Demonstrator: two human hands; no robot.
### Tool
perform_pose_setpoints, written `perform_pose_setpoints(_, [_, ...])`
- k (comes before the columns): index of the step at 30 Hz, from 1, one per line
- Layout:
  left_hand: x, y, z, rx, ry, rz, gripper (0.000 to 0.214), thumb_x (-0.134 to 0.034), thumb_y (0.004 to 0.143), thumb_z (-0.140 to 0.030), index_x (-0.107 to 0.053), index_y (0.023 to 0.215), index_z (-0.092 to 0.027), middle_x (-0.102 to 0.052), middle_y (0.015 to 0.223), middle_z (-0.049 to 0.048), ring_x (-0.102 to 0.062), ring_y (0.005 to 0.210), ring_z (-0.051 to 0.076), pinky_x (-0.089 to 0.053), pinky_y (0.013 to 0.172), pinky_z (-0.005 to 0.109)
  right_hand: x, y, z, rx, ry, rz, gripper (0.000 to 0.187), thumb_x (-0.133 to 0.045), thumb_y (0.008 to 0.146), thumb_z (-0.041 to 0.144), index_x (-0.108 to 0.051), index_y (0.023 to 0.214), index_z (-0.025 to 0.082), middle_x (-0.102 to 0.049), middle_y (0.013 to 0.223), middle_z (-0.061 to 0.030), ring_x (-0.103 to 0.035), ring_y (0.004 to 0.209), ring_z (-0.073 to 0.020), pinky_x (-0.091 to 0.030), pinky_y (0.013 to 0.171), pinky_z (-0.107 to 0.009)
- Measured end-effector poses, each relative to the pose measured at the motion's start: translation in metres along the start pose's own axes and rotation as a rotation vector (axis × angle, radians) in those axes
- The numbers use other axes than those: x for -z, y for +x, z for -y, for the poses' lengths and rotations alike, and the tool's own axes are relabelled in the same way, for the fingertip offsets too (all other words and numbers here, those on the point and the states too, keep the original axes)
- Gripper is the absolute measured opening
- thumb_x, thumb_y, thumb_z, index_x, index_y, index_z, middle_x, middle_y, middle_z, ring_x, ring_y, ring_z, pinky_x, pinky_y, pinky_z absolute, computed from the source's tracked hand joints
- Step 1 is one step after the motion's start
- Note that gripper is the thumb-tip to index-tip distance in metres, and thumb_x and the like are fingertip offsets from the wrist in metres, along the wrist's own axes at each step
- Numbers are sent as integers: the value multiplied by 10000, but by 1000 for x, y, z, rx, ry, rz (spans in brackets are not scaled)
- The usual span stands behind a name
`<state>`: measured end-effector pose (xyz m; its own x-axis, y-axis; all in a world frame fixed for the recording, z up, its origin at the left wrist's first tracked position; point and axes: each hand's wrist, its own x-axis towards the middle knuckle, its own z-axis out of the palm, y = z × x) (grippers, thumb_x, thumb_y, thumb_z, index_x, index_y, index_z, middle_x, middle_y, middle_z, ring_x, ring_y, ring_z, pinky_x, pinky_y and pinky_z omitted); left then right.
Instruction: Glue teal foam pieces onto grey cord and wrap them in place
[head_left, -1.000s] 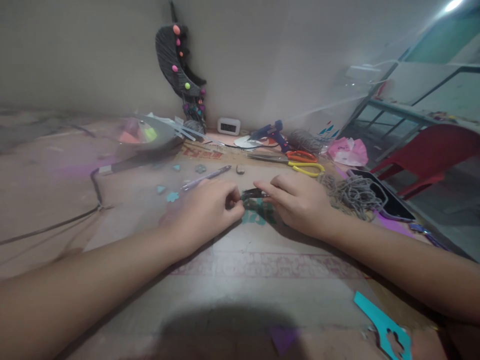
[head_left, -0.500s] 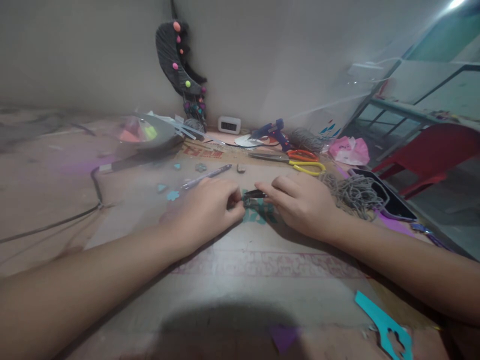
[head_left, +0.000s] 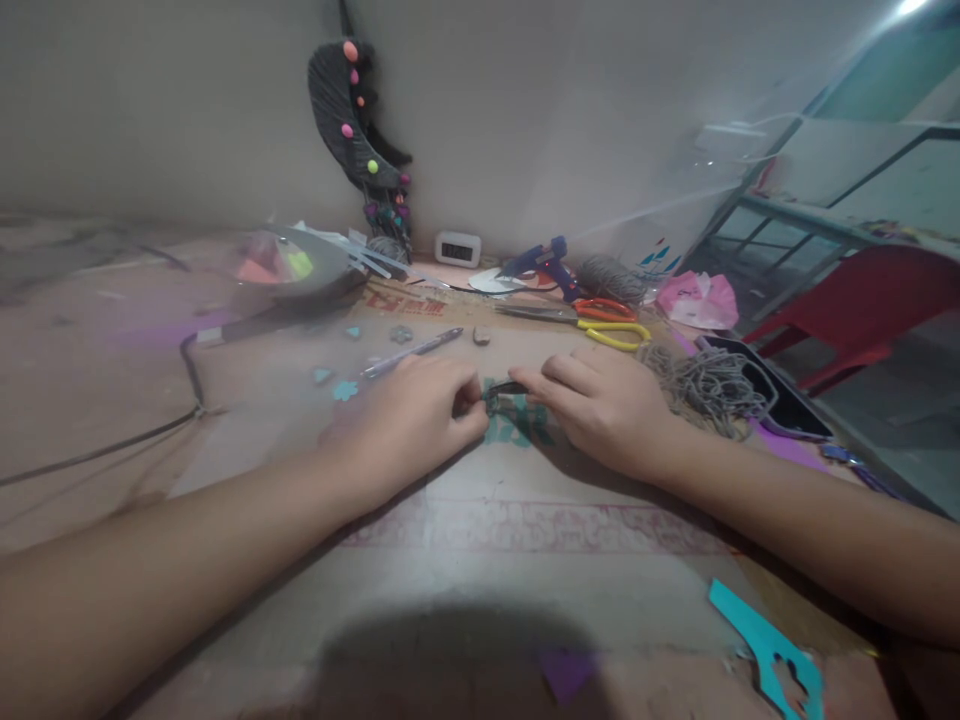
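My left hand point(head_left: 431, 405) is closed in a pinch over the worn board point(head_left: 480, 580); whatever lies between its fingertips is too small and hidden to name. From the other side my right hand point(head_left: 600, 410) grips a slim dark pointed tool, apparently tweezers point(head_left: 511, 388), whose tip reaches the left fingertips. Green printed marks show on the board below both hands. Just beyond the left hand lies a pen point(head_left: 420, 350), with a blue flower cutout point(head_left: 345, 390) at its left.
Scissors point(head_left: 592, 325) and a blue glue gun point(head_left: 551, 265) lie behind the hands. Grey yarn point(head_left: 712, 385) and a phone point(head_left: 806, 415) are at right. A turquoise scrap point(head_left: 765, 640) lies front right. A small clock point(head_left: 458, 249) stands by the wall.
The tweezers have turned slightly in my right fingers, their tip still at the left fingertips. Both hands otherwise stay nearly where they were.
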<state>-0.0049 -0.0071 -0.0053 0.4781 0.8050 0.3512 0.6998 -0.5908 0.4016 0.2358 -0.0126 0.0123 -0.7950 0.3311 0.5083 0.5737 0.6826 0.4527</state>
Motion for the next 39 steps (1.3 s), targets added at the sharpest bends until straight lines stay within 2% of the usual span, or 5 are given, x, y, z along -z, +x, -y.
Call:
perform_pose_setpoints(3, [1,1,-1,19,-24,6,96,-593,824,-255,-595,730,-235,-673,737,10,-586,725,227,-399,686,353,-1,0,-1,-18,41,-16,280,-452,1012,185,-675,1181,168,-657,790,-45,-514,667,-174,-348,602,-329])
perform_pose_setpoints(9, [2,3,-2,81,-84,30,94,-577,828,-263,-598,745,-224,-674,755,7,-577,720,206,-383,644,321,-3,2,-4,-170,188,-69,301,-474,1014,196,-634,1268,186,-668,882,-63,-585,742,-169,-438,639,-292])
perform_pose_setpoints(15, [1,3,-2,99,-110,30,87,-579,821,-263,-602,747,-225,-673,757,8,-578,715,202,-373,630,316,-8,0,-5,-77,87,-100,246,-502,1011,201,-653,1204,178,-673,814,-46,-547,690,-169,-389,609,-302])
perform_pose_setpoints(21, [0,2,0,47,-58,20,106,-574,825,-253,-569,723,-227,-645,724,3,-568,710,203,-380,655,323,-5,0,-1,-26,7,-50,260,-524,972,158,-665,1192,162,-664,803,-41,-518,686,-179,-360,612,-325])
perform_pose_setpoints(39, [-1,0,1,18,-11,7,117,-588,832,-266,-558,723,-236,-642,721,4,-561,720,217,-381,661,341,-1,1,1,0,20,-17,275,-489,980,143,-696,1161,130,-666,799,-51,-505,674,-189,-348,624,-345])
